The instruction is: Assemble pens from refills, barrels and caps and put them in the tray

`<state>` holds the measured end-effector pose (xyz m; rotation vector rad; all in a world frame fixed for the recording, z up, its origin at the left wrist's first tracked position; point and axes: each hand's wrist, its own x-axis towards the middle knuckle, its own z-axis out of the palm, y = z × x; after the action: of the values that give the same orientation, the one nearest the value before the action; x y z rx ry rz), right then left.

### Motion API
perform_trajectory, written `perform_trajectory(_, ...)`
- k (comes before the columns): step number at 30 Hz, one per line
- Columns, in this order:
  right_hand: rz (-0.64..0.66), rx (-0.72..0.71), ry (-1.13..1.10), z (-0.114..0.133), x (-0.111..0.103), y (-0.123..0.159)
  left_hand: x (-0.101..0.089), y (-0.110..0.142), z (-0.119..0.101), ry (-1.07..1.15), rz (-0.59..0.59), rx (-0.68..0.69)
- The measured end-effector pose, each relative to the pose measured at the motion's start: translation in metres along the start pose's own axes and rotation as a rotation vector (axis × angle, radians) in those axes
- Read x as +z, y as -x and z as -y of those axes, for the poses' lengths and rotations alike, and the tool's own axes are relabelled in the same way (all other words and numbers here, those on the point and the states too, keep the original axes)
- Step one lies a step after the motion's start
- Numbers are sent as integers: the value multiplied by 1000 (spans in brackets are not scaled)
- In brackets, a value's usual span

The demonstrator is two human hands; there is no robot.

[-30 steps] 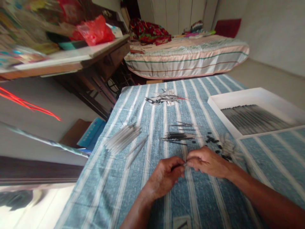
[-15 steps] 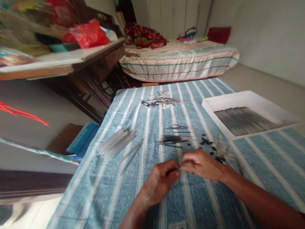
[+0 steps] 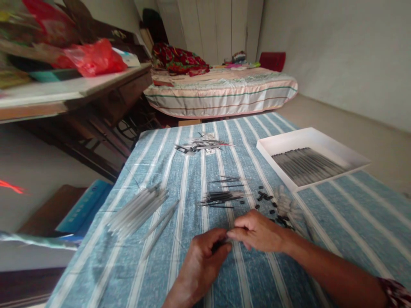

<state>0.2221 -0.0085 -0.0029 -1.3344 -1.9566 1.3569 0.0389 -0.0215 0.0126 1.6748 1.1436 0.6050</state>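
Note:
My left hand (image 3: 205, 256) and my right hand (image 3: 257, 231) meet low over the cloth, fingertips pinched together around a thin greyish pen part (image 3: 227, 240), mostly covered by the fingers. Just beyond them is a bundle of dark pen refills (image 3: 221, 196), with a few more refills (image 3: 226, 179) lying behind it. Small black plugs (image 3: 265, 196) are scattered past my right hand, beside a heap of clear caps (image 3: 287, 204). On the left rest a stack of translucent pen barrels (image 3: 138, 211) and two separate barrels (image 3: 162, 226).
A white box (image 3: 292, 182) at the right holds a row of pens (image 3: 308, 164). Mixed thin parts (image 3: 201, 146) lie near the far edge of the striped cloth (image 3: 180, 273). A cluttered desk (image 3: 73, 92) stands left, a bed (image 3: 221, 96) behind.
The view has swung to the right, so everything appears further left and slightly lower. Both hands stay joined at their fingertips, with only a slight shift of the fingers.

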Motion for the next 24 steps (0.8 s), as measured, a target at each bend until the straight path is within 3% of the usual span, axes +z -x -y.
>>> perform_trajectory(8, -33, 40, -140, 1, -7, -2, -13, 1, 5, -273, 60, 96)
perform_trajectory(16, -60, 17, -132, 0, -8, -5, -13, -1, 16, -425, 15, 254)
perform_trajectory(24, -39, -6, -160, 2, -10, -5, -9, 0, 8, -448, -24, 37)
